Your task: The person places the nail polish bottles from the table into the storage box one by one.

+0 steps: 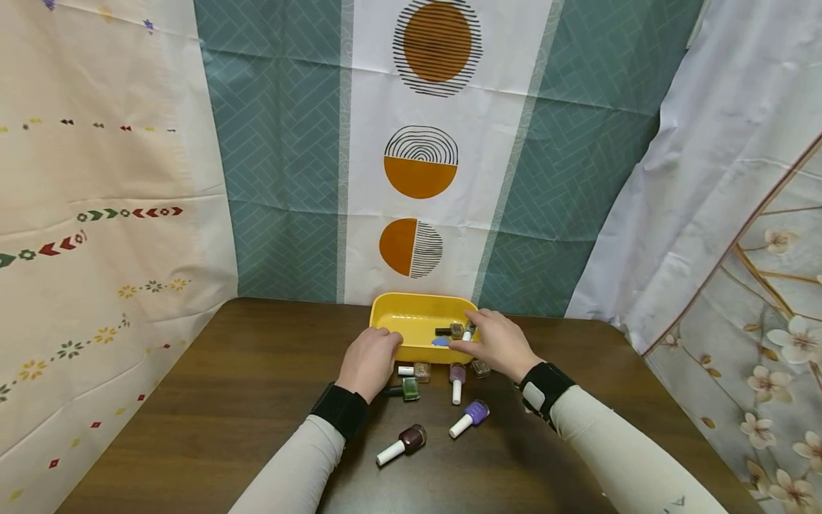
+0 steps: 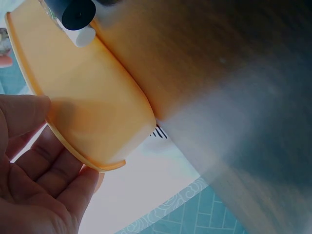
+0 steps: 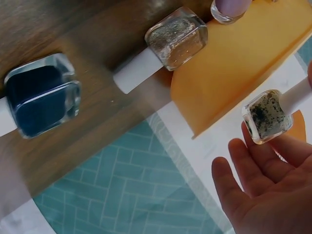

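Observation:
A yellow plastic bin (image 1: 424, 355) stands near the back of the table. My left hand (image 1: 368, 363) grips its left front rim; in the left wrist view the thumb lies against the outer wall (image 2: 102, 107), fingers curled over the edge. My right hand (image 1: 497, 345) is over the bin's right end. It holds a nail polish bottle (image 3: 267, 117) with dark speckles by its white cap. Inside the bin are a black-capped nail polish bottle (image 1: 457, 330) and a small blue piece (image 1: 441, 342), partly hidden.
Before the bin lie a green bottle (image 1: 411, 389), a glitter bottle (image 1: 422, 371), a mauve bottle (image 1: 457, 373) and another glitter bottle (image 1: 480, 368). Nearer are a purple bottle (image 1: 477, 412) and a dark maroon bottle (image 1: 412, 437). Curtains (image 1: 282, 157) hang behind the brown table (image 1: 212, 400).

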Tool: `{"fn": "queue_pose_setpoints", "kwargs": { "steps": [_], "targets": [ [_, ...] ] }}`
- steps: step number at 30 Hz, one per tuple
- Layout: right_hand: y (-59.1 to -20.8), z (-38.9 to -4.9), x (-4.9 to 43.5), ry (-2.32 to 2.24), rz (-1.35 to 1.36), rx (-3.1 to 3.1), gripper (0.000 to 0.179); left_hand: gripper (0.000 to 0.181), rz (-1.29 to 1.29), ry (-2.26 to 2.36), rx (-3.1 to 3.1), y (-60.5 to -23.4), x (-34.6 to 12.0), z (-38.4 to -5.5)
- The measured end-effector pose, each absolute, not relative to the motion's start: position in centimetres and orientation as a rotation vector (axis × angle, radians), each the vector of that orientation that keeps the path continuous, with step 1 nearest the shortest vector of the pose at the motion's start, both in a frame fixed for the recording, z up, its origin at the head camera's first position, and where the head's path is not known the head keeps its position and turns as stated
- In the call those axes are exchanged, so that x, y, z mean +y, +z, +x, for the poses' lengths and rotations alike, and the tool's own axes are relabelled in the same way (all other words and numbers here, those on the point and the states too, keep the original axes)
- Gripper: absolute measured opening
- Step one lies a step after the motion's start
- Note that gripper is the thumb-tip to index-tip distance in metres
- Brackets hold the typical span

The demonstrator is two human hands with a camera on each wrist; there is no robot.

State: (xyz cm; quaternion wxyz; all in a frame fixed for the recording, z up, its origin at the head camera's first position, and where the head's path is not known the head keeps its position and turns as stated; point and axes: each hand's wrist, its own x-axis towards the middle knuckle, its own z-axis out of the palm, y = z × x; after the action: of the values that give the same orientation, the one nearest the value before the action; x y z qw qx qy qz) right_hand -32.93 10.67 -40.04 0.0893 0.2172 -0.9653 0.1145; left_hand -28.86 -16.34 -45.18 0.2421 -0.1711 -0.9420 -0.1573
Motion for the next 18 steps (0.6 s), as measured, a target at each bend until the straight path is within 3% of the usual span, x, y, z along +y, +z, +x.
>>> {"fn": "queue_pose_setpoints", "kwargs": {
  "steps": [18],
  "targets": [
    [-41.1, -35.1, 8.7, 0.235, 0.592, -2.909, 0.077, 0.004, -0.464, -0.425, -2.584, -45.1, -16.3, -28.8]
  ]
}}
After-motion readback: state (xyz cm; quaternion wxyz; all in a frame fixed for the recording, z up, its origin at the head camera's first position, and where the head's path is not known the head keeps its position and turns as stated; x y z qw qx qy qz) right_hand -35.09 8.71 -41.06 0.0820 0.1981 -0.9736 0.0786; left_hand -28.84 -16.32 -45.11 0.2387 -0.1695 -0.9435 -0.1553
